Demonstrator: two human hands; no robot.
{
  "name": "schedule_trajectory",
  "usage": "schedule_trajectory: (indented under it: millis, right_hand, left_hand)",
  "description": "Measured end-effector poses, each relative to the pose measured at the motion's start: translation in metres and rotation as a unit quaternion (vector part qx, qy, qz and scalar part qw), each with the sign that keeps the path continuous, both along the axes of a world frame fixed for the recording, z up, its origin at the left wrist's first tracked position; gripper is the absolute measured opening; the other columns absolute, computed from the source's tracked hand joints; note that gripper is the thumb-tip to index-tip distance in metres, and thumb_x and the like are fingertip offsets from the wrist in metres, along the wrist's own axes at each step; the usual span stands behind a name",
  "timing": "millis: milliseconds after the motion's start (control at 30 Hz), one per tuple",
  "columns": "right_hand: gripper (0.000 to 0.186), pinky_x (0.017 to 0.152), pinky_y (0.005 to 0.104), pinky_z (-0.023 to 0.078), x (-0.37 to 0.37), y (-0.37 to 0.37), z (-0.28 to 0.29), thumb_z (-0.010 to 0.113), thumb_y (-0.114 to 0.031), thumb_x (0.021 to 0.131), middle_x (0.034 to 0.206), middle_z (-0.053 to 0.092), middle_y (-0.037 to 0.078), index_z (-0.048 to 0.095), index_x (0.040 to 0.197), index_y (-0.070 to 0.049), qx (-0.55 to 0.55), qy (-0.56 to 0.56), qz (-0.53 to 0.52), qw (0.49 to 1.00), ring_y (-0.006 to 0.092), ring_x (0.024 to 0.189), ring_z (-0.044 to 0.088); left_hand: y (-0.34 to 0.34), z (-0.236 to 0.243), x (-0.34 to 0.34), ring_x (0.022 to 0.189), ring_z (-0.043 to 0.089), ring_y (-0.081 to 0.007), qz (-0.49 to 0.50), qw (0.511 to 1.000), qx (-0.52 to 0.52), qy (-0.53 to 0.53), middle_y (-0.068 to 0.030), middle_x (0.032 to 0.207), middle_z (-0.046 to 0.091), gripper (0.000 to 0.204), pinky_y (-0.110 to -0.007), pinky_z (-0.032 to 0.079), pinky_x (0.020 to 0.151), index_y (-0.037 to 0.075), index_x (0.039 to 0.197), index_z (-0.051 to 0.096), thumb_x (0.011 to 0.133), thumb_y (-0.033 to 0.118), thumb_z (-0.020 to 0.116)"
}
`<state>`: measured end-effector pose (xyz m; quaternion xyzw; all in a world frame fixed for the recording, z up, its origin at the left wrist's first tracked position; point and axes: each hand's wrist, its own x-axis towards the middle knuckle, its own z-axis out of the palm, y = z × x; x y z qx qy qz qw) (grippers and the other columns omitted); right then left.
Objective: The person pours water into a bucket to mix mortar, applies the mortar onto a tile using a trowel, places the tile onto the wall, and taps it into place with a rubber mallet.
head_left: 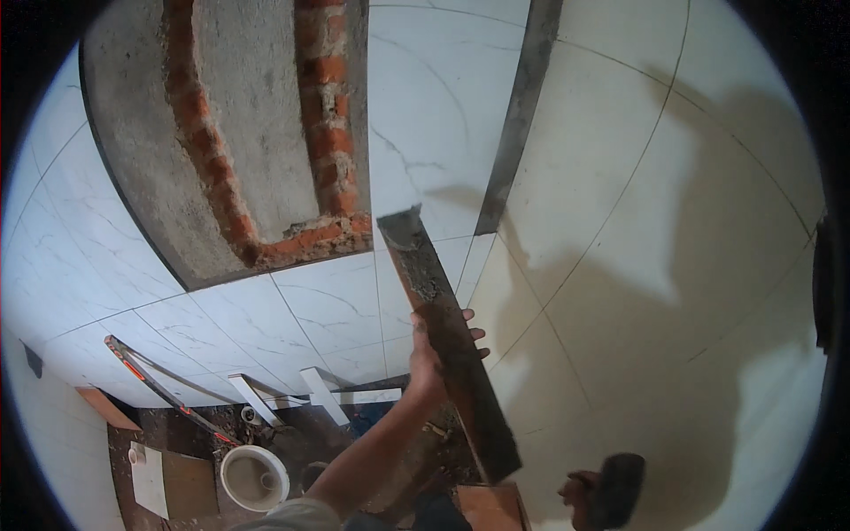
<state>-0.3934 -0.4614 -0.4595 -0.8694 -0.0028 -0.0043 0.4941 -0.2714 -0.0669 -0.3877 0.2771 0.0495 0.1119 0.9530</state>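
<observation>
1. My left hand point(428, 365) clasps a tilted tile strip point(453, 347), right of the lower right corner of the wall opening point(257, 97); my right hand point(577, 494) clutches a dark, blunt tool point(620, 489).
2. Mortar point(422, 270) is spread, the strip not yet set: long, rough grey, reddish-brown along its side.
3. White tiles point(443, 97) are up; the grey band point(522, 115) along their right edge is bare.

Left hand point(428, 365) high, right hand point(579, 501) low, both gripping.
Left forearm point(367, 453) slants up rightward, thumb point(419, 329) and fingertips point(478, 334) parted; right fingers point(580, 479) curled.
</observation>
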Motion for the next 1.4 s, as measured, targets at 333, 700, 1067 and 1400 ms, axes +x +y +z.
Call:
schedule_trajectory:
  millis: [333,700,1067,1400]
  right_hand:
    - [0.03,0.087,0.0449,0.055,-0.031,-0.026,0.162,0.06,-0.015,0.097,0.084,0.074,0.014,0.068,0.115,0.008,-0.004,-0.168,0.018,0.986,0.0185,0.064,0.062]
    - [0.045,0.092,0.0398,0.036,0.057,0.084,0.166,0.066,-0.019,0.097,0.075,0.068,0.009,0.055,0.129,0.01,0.12,-0.338,-0.102,0.928,0.0182,0.065,0.063]
    - [0.046,0.06,0.0247,0.041,0.12,0.165,0.199,0.068,-0.026,0.098,0.082,0.063,0.006,0.057,0.13,0.006,0.094,-0.432,-0.115,0.89,0.0106,0.07,0.053]
    - [0.037,0.063,0.0253,0.053,0.157,0.188,0.262,0.062,-0.026,0.102,0.088,0.068,0.01,0.063,0.122,0.005,-0.051,-0.466,-0.141,0.872,0.014,0.076,0.062]
  left_hand:
    - [-0.092,0.035,0.059,0.113,0.058,-0.0286,0.015,0.965,-0.258,0.05,-0.0113,0.125,0.057,0.067,-0.058,0.048,0.097,0.017,0.141,0.041,0.099,0.069,0.035]
    - [-0.097,0.078,0.117,0.116,0.055,-0.0329,-0.059,0.941,-0.32,0.097,-0.0129,0.125,0.047,0.075,-0.064,0.044,0.103,0.015,0.15,0.027,0.099,0.07,0.031]
    - [-0.055,0.073,0.175,0.127,0.05,-0.0354,-0.137,0.919,-0.364,0.058,-0.015,0.134,0.042,0.08,-0.068,0.038,0.109,0.012,0.155,0.016,0.1,0.07,0.025]
    - [-0.04,0.101,0.187,0.122,0.055,-0.0352,-0.141,0.914,-0.373,0.077,-0.0126,0.13,0.041,0.076,-0.065,0.044,0.106,0.008,0.151,0.023,0.102,0.066,0.025]
